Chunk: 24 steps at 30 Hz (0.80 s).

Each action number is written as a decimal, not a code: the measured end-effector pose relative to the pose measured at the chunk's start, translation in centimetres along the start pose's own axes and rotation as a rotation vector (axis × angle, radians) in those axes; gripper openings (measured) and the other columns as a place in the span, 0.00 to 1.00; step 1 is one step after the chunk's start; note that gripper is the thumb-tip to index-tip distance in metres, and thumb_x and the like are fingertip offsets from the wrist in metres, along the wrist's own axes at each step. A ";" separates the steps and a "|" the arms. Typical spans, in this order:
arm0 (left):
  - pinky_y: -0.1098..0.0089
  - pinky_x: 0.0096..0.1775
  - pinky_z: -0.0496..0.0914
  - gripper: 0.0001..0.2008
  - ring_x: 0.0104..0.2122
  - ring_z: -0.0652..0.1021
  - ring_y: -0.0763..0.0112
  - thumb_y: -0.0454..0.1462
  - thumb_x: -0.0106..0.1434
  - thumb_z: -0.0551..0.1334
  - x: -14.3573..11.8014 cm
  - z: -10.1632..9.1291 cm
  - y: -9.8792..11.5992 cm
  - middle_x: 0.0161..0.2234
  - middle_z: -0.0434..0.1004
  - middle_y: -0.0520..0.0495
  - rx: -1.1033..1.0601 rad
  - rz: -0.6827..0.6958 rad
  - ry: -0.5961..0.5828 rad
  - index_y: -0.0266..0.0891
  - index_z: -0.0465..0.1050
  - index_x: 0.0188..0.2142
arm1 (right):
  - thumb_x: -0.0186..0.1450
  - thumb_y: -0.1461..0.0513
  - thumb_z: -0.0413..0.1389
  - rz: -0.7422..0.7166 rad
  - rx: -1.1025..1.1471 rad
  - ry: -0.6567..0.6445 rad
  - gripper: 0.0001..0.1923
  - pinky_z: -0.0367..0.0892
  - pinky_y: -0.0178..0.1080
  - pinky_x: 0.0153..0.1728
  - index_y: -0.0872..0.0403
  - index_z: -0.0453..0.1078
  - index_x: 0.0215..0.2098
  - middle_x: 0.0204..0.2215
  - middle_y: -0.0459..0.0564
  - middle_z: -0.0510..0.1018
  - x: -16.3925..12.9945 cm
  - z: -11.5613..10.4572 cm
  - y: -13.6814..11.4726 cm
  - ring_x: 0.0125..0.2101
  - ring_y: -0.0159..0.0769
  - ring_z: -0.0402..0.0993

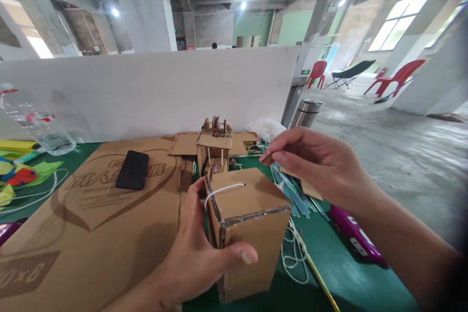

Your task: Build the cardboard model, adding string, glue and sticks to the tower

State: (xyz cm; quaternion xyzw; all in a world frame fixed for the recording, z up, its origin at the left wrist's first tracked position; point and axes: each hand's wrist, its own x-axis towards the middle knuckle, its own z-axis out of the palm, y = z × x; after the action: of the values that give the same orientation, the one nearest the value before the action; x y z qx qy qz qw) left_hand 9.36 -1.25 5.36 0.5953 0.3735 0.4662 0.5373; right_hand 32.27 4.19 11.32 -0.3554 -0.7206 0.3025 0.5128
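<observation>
A cardboard box (256,239) with dark glued edges stands on the green table in front of me. My left hand (201,253) holds it at its left side, thumb across the front face and fingers behind the left edge. A white cord (224,188) comes out of a small hole in the top and loops over the left edge. Above the box's right rear corner, my right hand (314,156) is closed in a pinch on a small brown cardboard piece (267,159), held apart from the box. Behind the box stands a cardboard model (215,144) with upright discs on top.
A flat cardboard sheet (120,234) bearing a black phone (132,169) covers the left side. Clear glue sticks (294,195), coiled white cord (294,258) and a purple tool (356,236) lie right. A plastic bottle (54,134) leans at the left; a steel flask (306,113) stands behind.
</observation>
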 end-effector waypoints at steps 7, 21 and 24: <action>0.52 0.50 0.73 0.43 0.52 0.75 0.47 0.44 0.50 0.73 -1.9 0.4 0.8 0.54 0.70 0.39 0.054 0.155 0.165 0.47 0.51 0.60 | 0.67 0.60 0.58 -0.124 0.062 -0.227 0.05 0.71 0.36 0.27 0.39 0.74 0.38 0.30 0.43 0.75 -2.6 1.5 -3.8 0.30 0.35 0.73; 0.56 0.54 0.71 0.44 0.60 0.68 0.49 0.58 0.54 0.67 -2.3 0.1 -1.3 0.61 0.63 0.39 -0.044 0.167 0.298 0.47 0.47 0.60 | 0.65 0.62 0.59 -0.077 0.049 -0.121 0.04 0.72 0.35 0.25 0.45 0.70 0.36 0.30 0.45 0.74 -2.2 4.3 -3.5 0.28 0.33 0.71; 0.58 0.50 0.73 0.31 0.55 0.73 0.51 0.51 0.62 0.64 -2.6 -1.0 -1.3 0.54 0.69 0.39 0.175 0.131 0.306 0.43 0.53 0.57 | 0.65 0.65 0.57 -0.099 -0.012 -0.146 0.07 0.72 0.36 0.28 0.44 0.70 0.38 0.31 0.46 0.74 -2.2 4.2 -3.6 0.30 0.35 0.72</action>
State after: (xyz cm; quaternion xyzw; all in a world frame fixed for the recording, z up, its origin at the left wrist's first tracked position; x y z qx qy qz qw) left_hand 7.68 -3.24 3.62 0.5850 0.4505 0.5511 0.3888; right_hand 28.07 0.10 11.82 -0.2993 -0.7745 0.2979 0.4710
